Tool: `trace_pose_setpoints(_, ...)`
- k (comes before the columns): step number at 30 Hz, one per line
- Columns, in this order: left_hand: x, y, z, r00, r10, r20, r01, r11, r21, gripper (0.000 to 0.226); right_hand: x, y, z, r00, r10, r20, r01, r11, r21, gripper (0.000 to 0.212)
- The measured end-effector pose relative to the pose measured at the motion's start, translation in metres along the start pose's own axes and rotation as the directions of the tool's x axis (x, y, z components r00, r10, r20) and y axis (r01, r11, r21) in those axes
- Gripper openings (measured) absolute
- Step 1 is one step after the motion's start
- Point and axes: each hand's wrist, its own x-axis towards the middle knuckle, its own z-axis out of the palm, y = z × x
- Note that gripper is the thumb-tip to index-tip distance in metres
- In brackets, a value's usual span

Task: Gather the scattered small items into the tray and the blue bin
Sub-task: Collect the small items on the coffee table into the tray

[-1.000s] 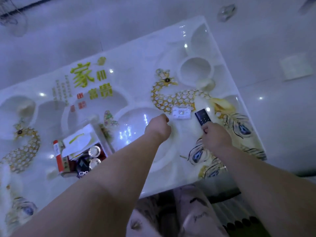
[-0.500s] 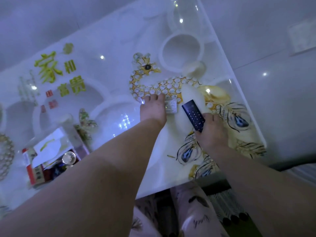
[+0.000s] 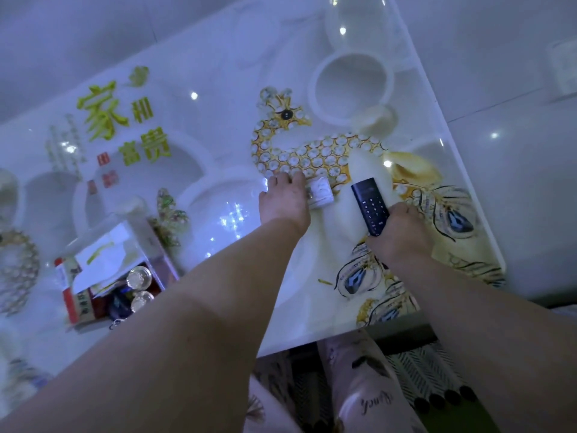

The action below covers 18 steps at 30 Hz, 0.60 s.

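My right hand grips the near end of a black remote control, whose far end tilts up off the glossy table. My left hand lies on the table with its fingers over the left side of a small white box; I cannot tell if it grips it. A clear tray stands at the left and holds a red packet, white paper, two round shiny lids and dark keys. No blue bin is in view.
The table is white and glossy with a jewelled swan picture and green lettering. Its near edge runs just above my patterned trousers. The right edge borders pale floor tiles.
My left hand went from a fist short of the white box to resting on it. My right hand lifted the remote's far end. The view shifted left and closer.
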Motion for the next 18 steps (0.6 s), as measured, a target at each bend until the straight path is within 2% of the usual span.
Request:
trace_pose_setpoints(8, -0.052, -0.043, -0.006, 0.995, -0.045, 0.087, 0.061, 0.981, -0.185, 0.051, -0.037, -0.032, 0.001, 0.992, -0.090, 0.085, 0.089, 0.996, 0.015, 0.059)
trace_pose_setpoints(11, -0.078, -0.072, -0.006, 0.991, -0.034, 0.132, 0.061, 0.977, -0.204, 0.054, -0.056, -0.059, 0.005, 0.981, -0.157, 0.116, 0.152, 0.987, 0.053, 0.055)
trace_pose_setpoints(18, -0.137, -0.158, -0.005, 0.983, -0.155, 0.100, 0.177, 0.942, -0.285, 0.053, -0.103, -0.131, 0.026, 0.929, -0.326, 0.177, 0.325, 0.945, 0.039, 0.056)
